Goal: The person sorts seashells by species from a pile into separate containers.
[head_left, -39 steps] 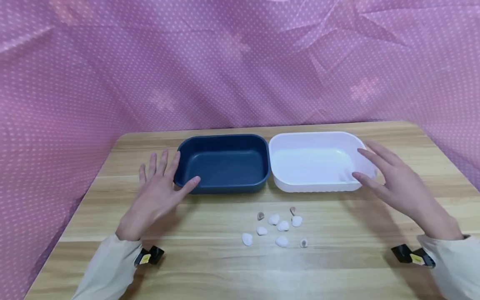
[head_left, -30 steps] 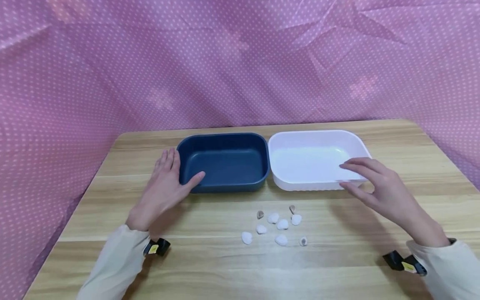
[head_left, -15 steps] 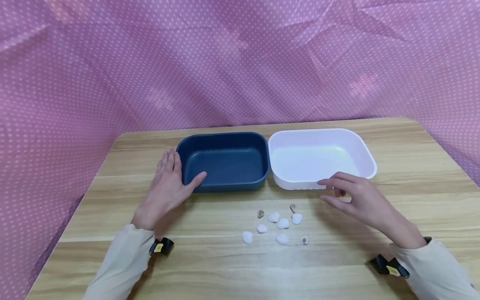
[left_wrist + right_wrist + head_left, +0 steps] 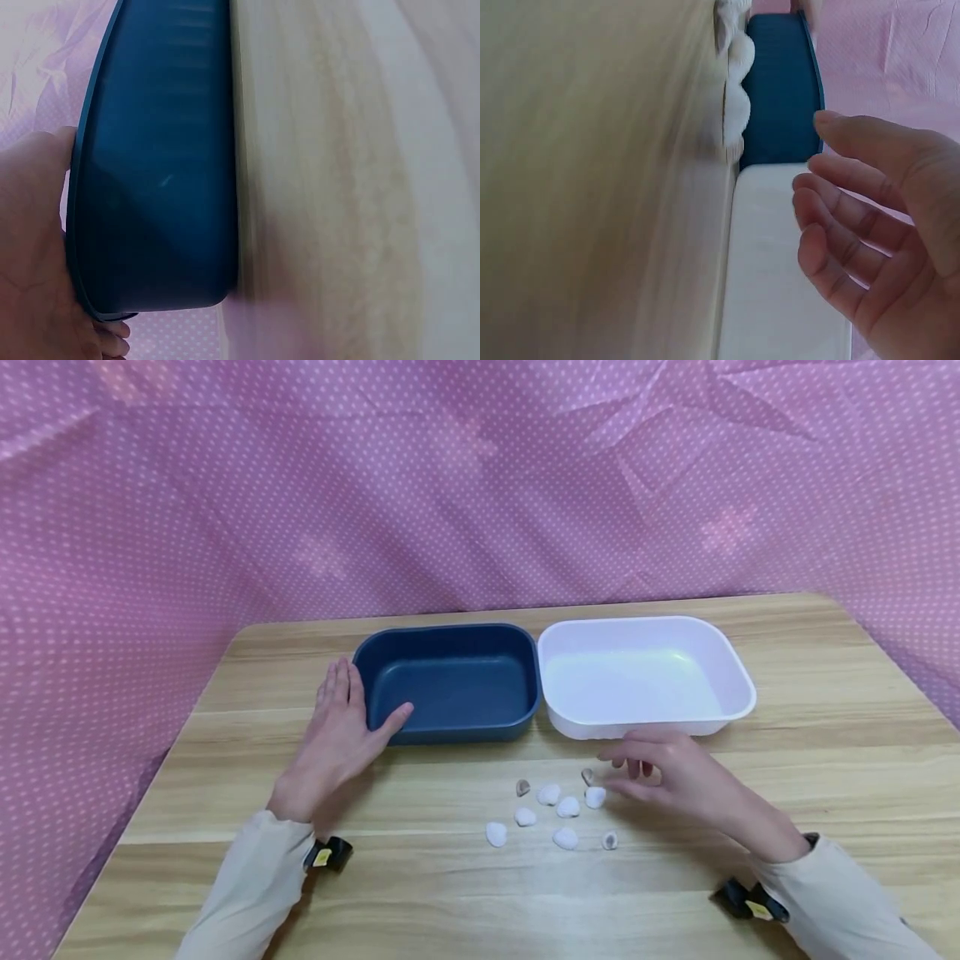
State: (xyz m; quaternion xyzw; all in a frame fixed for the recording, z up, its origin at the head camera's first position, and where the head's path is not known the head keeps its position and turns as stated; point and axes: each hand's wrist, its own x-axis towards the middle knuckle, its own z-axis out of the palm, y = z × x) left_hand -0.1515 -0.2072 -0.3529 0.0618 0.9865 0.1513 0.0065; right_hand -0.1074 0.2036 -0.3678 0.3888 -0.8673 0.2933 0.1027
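Right hand [image 4: 678, 774]: loosely curved, gripping nothing, beside small white fan-shaped seashells [image 4: 568, 807] on pale wood-grain table [image 4: 420, 893] | left hand [image 4: 330, 745]: straight-fingered against dark-blue oblong plastic-looking tub [image 4: 456, 693] | could scatter adjacent seashells, pinching wide; could slide tub, pressing sideways

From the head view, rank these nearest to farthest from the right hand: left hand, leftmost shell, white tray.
From the right hand:
1. White tray: just beyond it.
2. Leftmost shell: to its left, on the table.
3. Left hand: farthest left, at the blue tray.
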